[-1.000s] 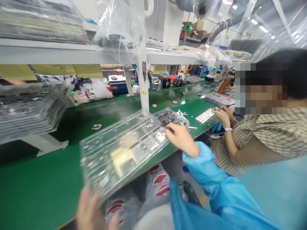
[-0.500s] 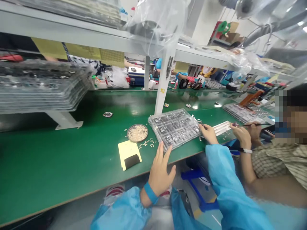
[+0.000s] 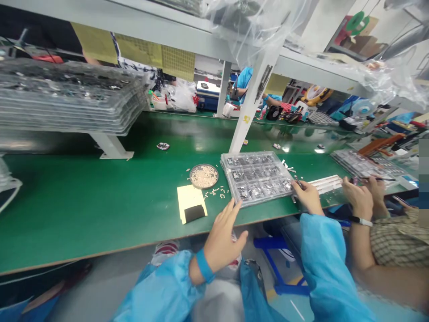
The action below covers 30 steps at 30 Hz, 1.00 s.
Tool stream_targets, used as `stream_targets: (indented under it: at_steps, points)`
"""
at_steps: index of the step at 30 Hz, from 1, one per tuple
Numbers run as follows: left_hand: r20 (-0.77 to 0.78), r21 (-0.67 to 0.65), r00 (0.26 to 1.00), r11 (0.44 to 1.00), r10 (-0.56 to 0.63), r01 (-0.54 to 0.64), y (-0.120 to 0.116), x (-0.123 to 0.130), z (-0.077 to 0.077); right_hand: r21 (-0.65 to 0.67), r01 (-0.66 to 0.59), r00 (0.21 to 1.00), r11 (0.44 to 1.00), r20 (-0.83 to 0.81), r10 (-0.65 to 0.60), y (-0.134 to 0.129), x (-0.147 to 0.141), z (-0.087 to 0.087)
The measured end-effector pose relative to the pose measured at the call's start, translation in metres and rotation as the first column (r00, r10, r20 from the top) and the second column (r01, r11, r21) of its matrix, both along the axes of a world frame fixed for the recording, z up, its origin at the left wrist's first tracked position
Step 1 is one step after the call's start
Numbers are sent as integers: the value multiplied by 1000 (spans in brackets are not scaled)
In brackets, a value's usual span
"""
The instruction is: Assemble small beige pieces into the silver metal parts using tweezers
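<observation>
My left hand is open with its fingers spread, the fingertips at the near left corner of a clear plastic tray. Small dark and silvery parts fill the tray's compartments, and it seems to lie on others like it. At the tray's right corner, my right hand pinches a small dark object, too small to name. Left of the tray stands a round dish of tiny beige pieces, with more scattered beside it. A yellow paper with a black patch lies in front of the dish.
Stacked clear trays rest on a raised shelf at left. A white post rises behind the tray. On the right, a co-worker's hands work beside white strips. The green bench ends at its front edge; a blue stool frame stands below.
The view has turned left, so the bench things appear farther right. My left hand stays spread by the tray corner, and my right hand keeps its pinch at the tray's right corner.
</observation>
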<state>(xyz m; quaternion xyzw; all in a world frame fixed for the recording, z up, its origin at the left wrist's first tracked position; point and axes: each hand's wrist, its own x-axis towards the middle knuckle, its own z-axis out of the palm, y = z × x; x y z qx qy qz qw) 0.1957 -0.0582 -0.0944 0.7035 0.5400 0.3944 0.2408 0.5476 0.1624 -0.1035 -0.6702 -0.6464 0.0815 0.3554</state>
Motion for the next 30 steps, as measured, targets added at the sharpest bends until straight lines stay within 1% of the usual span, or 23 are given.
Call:
stream_targets:
  at_steps: [2, 4, 5, 7, 9, 11, 12, 13, 15, 16, 17, 18, 20, 22, 23, 25, 26, 28, 30]
  points:
    - [50, 85, 998, 996, 34, -38, -14, -27, 3, -2, 36, 999, 999, 15, -36, -8, -1, 7]
    - [24, 213, 995, 972, 96, -99, -24, -60, 4, 29, 109, 994, 994, 27, -110, -19, -6, 18]
    - [-31, 245, 992, 963, 126, -114, -27, -77, 3, 57, 142, 989, 988, 23, -144, -26, -12, 25]
    - [-215, 230, 960, 964, 180, -130, -30, -109, -2, 111, 159, 987, 981, -22, -157, -43, -30, 42]
    - [-375, 187, 901, 970, 218, -157, -30, -133, -8, 145, 71, 989, 987, -142, -50, -65, -59, 59]
    - [-461, 157, 858, 973, 226, -171, -30, -148, -13, 129, -34, 964, 991, -257, 66, -90, -97, 71]
    - [-481, 150, 848, 974, 223, -171, -30, -151, -15, 111, -114, 930, 987, -338, 145, -103, -118, 73]
    - [-491, 148, 842, 974, 221, -169, -31, -153, -17, 88, -215, 875, 973, -425, 232, -116, -139, 73]
    - [-495, 156, 839, 973, 226, -170, -31, -154, -19, 79, -406, 717, 911, -590, 371, -138, -180, 67]
    - [-496, 158, 838, 973, 226, -169, -31, -155, -19, 86, -491, 640, 867, -640, 426, -147, -199, 62]
    - [-496, 157, 839, 973, 225, -168, -31, -156, -18, 120, -566, 573, 816, -653, 494, -154, -217, 56]
    - [-496, 149, 841, 975, 216, -163, -31, -157, -17, 155, -618, 542, 771, -626, 560, -158, -232, 50]
    - [-495, 120, 850, 983, 179, -137, -30, -163, -13, 210, -667, 565, 714, -483, 670, -162, -255, 37]
    - [-499, 82, 859, 993, 114, -84, -28, -172, -6, 245, -691, 602, 680, -326, 729, -160, -269, 24]
    - [-502, 64, 861, 997, 77, -51, -25, -177, 0, 253, -704, 605, 663, -275, 747, -158, -273, 17]
    - [-505, 33, 863, 999, 6, 13, -14, -190, 12, 256, -720, 601, 646, -237, 764, -155, -278, 5]
    - [-501, 25, 865, 999, -21, 38, -4, -197, 18, 254, -715, 607, 652, -239, 758, -153, -279, -1]
    - [-472, 39, 881, 998, -29, 53, 23, -217, 28, 245, -683, 640, 688, -255, 725, -153, -281, -7]
    - [-426, 79, 904, 997, 30, 4, 58, -239, 33, 219, -646, 684, 731, -258, 682, -156, -284, -7]
